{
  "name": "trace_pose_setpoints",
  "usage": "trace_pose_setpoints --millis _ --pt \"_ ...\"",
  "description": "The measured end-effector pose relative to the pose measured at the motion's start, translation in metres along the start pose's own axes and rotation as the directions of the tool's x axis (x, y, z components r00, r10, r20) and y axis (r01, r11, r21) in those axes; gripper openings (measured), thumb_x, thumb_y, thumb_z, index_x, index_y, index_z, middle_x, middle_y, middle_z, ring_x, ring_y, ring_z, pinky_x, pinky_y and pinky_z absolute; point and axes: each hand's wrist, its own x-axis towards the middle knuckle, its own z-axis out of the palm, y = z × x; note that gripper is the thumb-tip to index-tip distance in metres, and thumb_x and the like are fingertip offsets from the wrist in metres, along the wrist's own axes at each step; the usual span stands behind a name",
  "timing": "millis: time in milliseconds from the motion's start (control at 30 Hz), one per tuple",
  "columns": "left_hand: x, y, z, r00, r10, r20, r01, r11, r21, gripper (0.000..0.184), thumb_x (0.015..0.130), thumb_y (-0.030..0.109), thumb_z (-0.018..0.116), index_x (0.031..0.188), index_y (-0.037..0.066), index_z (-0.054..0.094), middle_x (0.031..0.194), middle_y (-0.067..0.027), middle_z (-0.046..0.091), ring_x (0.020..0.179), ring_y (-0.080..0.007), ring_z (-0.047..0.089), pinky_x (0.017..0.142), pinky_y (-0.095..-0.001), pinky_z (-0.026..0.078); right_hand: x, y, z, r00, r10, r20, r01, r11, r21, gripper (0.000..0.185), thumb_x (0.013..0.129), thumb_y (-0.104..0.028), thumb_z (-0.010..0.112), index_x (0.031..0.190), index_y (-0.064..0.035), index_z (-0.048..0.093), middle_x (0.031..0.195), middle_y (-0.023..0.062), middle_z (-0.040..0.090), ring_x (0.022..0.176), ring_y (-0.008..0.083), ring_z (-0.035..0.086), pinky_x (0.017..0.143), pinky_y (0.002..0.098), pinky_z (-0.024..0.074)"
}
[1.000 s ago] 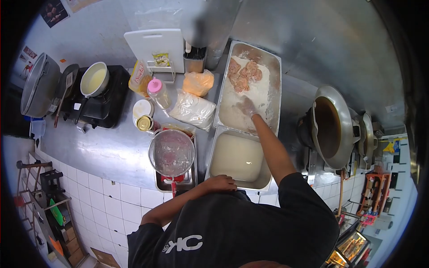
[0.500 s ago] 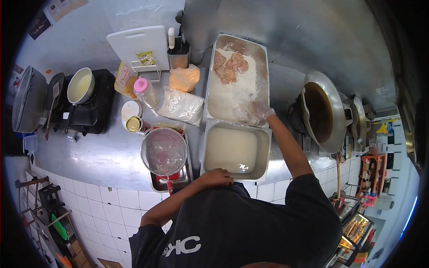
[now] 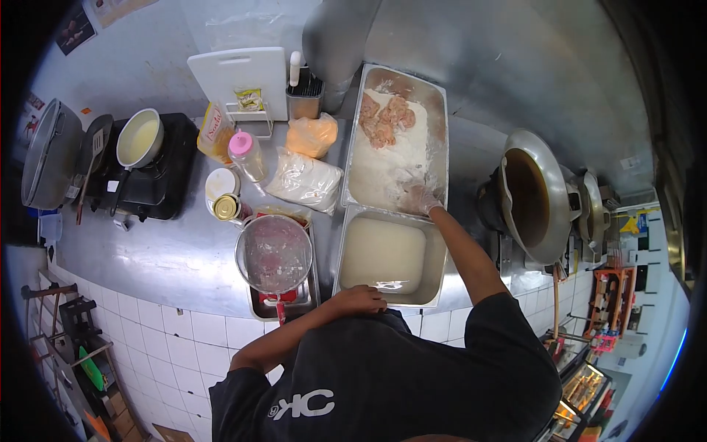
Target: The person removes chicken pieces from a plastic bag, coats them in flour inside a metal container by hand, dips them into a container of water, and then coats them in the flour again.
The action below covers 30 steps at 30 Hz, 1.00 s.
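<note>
My right hand, in a clear plastic glove, reaches into the near end of a deep metal tray of white flour. Its fingers are down in the flour and blend with whitish clumps, so whether they grip anything is unclear. Pieces of raw chicken lie in the far part of that tray. Bare, my left hand has its fingers bent over the near rim of a second metal pan, which contains a cloudy pale liquid.
Left are a round sieve over a small tray, an opened can, a pink-capped bottle, a bag of white powder and an orange bag. A saucepan sits on a black stove. Right stands a wok of dark oil.
My right hand has shifted slightly left and nearer me within the flour. My left hand stays at the pan's near rim. The whole view has shifted a little.
</note>
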Motion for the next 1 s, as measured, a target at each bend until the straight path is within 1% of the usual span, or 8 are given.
trace_pose_setpoints --millis 267,367,400,533,600,800,900,1000 --pt "0.001 -0.002 0.002 1.000 -0.012 0.009 0.012 1.000 -0.006 0.013 0.088 0.020 0.062 0.100 0.016 0.062 0.096 -0.0042 0.063 0.094 -0.0248 0.063 0.081 -0.0406 0.050 0.009 0.004 -0.002 0.994 -0.022 -0.107 0.068 0.890 0.450 0.037 0.087 -0.036 0.059 0.100 -0.0029 0.067 0.097 0.0216 0.070 0.094 0.0374 0.068 0.083 0.0428 0.0544" --pt "0.000 0.000 -0.003 1.000 -0.005 -0.017 0.005 1.000 -0.001 0.014 0.088 0.021 0.063 0.101 0.016 0.062 0.096 -0.0044 0.062 0.094 -0.0249 0.063 0.081 -0.0406 0.050 0.027 0.031 0.007 0.997 0.032 0.067 -0.051 0.949 0.310 0.037 0.087 -0.035 0.059 0.105 -0.0031 0.066 0.100 0.0215 0.070 0.097 0.0383 0.067 0.086 0.0446 0.0525" --pt "-0.001 0.000 -0.005 1.000 -0.011 -0.019 0.011 1.000 -0.005 0.014 0.088 0.021 0.063 0.101 0.016 0.062 0.096 -0.0044 0.062 0.094 -0.0249 0.063 0.081 -0.0406 0.050 0.031 0.042 0.010 0.974 0.105 0.199 -0.135 0.981 0.142 0.039 0.086 -0.035 0.060 0.110 -0.0033 0.065 0.102 0.0215 0.069 0.100 0.0392 0.065 0.088 0.0464 0.0505" --pt "0.002 -0.001 -0.005 1.000 -0.020 0.012 0.020 1.000 0.007 0.015 0.087 0.021 0.063 0.102 0.016 0.062 0.097 -0.0042 0.062 0.094 -0.0248 0.063 0.082 -0.0405 0.050 0.016 0.058 0.031 0.980 0.158 0.120 -0.163 0.986 0.029 0.036 0.087 -0.031 0.059 0.103 0.0007 0.065 0.102 0.0238 0.068 0.097 0.0405 0.066 0.086 0.0485 0.0509" --pt "0.002 0.000 -0.004 0.999 -0.008 0.031 0.008 1.000 0.007 0.015 0.088 0.021 0.062 0.102 0.016 0.062 0.097 -0.0042 0.062 0.093 -0.0248 0.063 0.083 -0.0405 0.050 0.012 0.061 0.055 0.981 -0.179 0.078 0.186 0.978 -0.089 0.034 0.086 -0.027 0.059 0.103 0.0025 0.064 0.103 0.0259 0.067 0.097 0.0406 0.066 0.085 0.0492 0.0512" --pt "0.003 0.004 -0.006 0.999 -0.048 0.008 0.048 0.999 0.023 0.014 0.088 0.022 0.062 0.101 0.016 0.062 0.096 -0.0035 0.063 0.094 -0.0233 0.063 0.082 -0.0397 0.050 0.022 0.012 0.024 0.997 0.077 0.018 -0.078 0.989 0.128 0.028 0.089 -0.024 0.055 0.106 -0.0034 0.064 0.095 0.0231 0.067 0.092 0.0380 0.066 0.083 0.0456 0.0529" --pt "0.003 0.002 -0.006 0.999 -0.035 0.015 0.035 0.999 0.022 0.014 0.087 0.022 0.063 0.100 0.016 0.063 0.093 -0.0032 0.063 0.093 -0.0231 0.063 0.081 -0.0397 0.051 0.035 0.006 0.026 0.996 0.074 0.048 -0.072 0.997 -0.036 0.026 0.088 -0.023 0.056 0.102 -0.0032 0.067 0.093 0.0216 0.068 0.089 0.0391 0.067 0.081 0.0456 0.0536" --pt "0.003 0.003 -0.004 0.999 -0.020 -0.033 0.020 1.000 -0.004 0.014 0.087 0.021 0.063 0.099 0.016 0.063 0.092 -0.0037 0.063 0.091 -0.0236 0.063 0.081 -0.0399 0.051 0.034 -0.008 0.014 0.981 0.192 -0.003 -0.191 0.980 0.047 0.023 0.086 -0.021 0.058 0.097 -0.0033 0.069 0.091 0.0207 0.069 0.085 0.0395 0.068 0.079 0.0455 0.0542"
